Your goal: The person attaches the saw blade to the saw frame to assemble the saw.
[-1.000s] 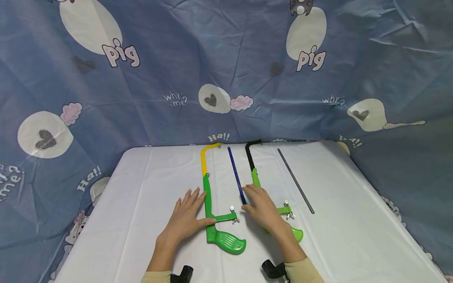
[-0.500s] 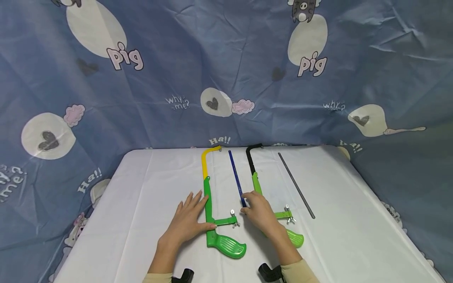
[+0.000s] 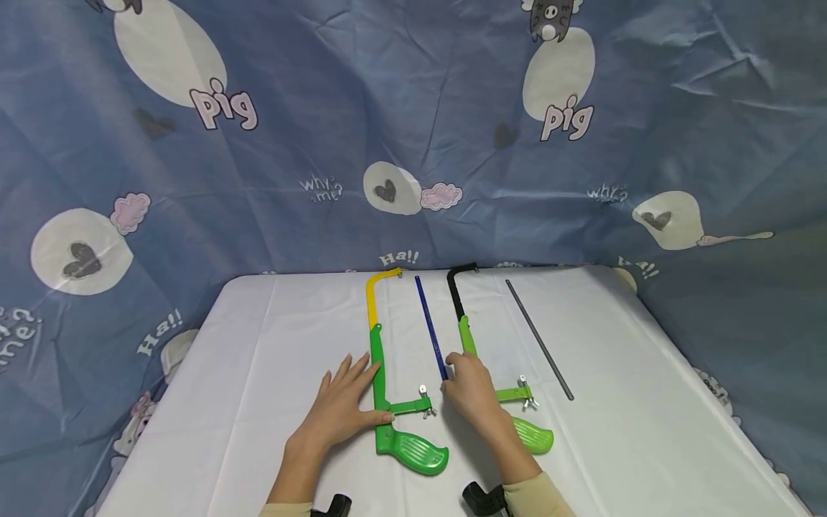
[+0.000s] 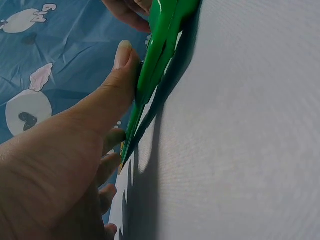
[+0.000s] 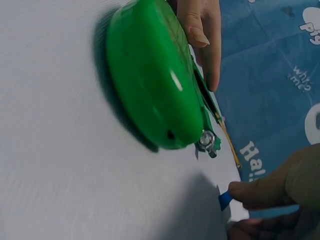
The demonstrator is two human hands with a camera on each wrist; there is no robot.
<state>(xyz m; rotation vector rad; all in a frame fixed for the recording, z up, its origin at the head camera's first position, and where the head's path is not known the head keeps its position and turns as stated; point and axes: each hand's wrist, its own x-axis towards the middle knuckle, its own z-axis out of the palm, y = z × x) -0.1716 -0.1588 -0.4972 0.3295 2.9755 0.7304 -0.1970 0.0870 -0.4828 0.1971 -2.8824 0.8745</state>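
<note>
A green hacksaw frame (image 3: 380, 373) with a yellow front arm lies on the white table. My left hand (image 3: 339, 413) rests on it, fingers spread straight and thumb across the lower part near the handle; in the left wrist view the thumb lies against the green frame (image 4: 150, 70). With thumb and fingers my right hand (image 3: 474, 391) pinches the near end of a blue hacksaw blade (image 3: 428, 316). Only a short blue tip of the blade (image 5: 225, 200) shows below the thumb in the right wrist view. The right hand covers part of a light green hacksaw frame (image 3: 533, 436) with a black front arm.
Right of the second frame lies a grey hacksaw blade (image 3: 539, 337). Wing-nut clamps (image 3: 426, 402) stick out from both frames near their handles. A blue patterned cloth (image 3: 291, 143) hangs behind the white-covered table (image 3: 258, 359).
My right hand has moved slightly left and its fingers have closed on the near end of the blue blade. The left hand keeps its place on the green frame.
</note>
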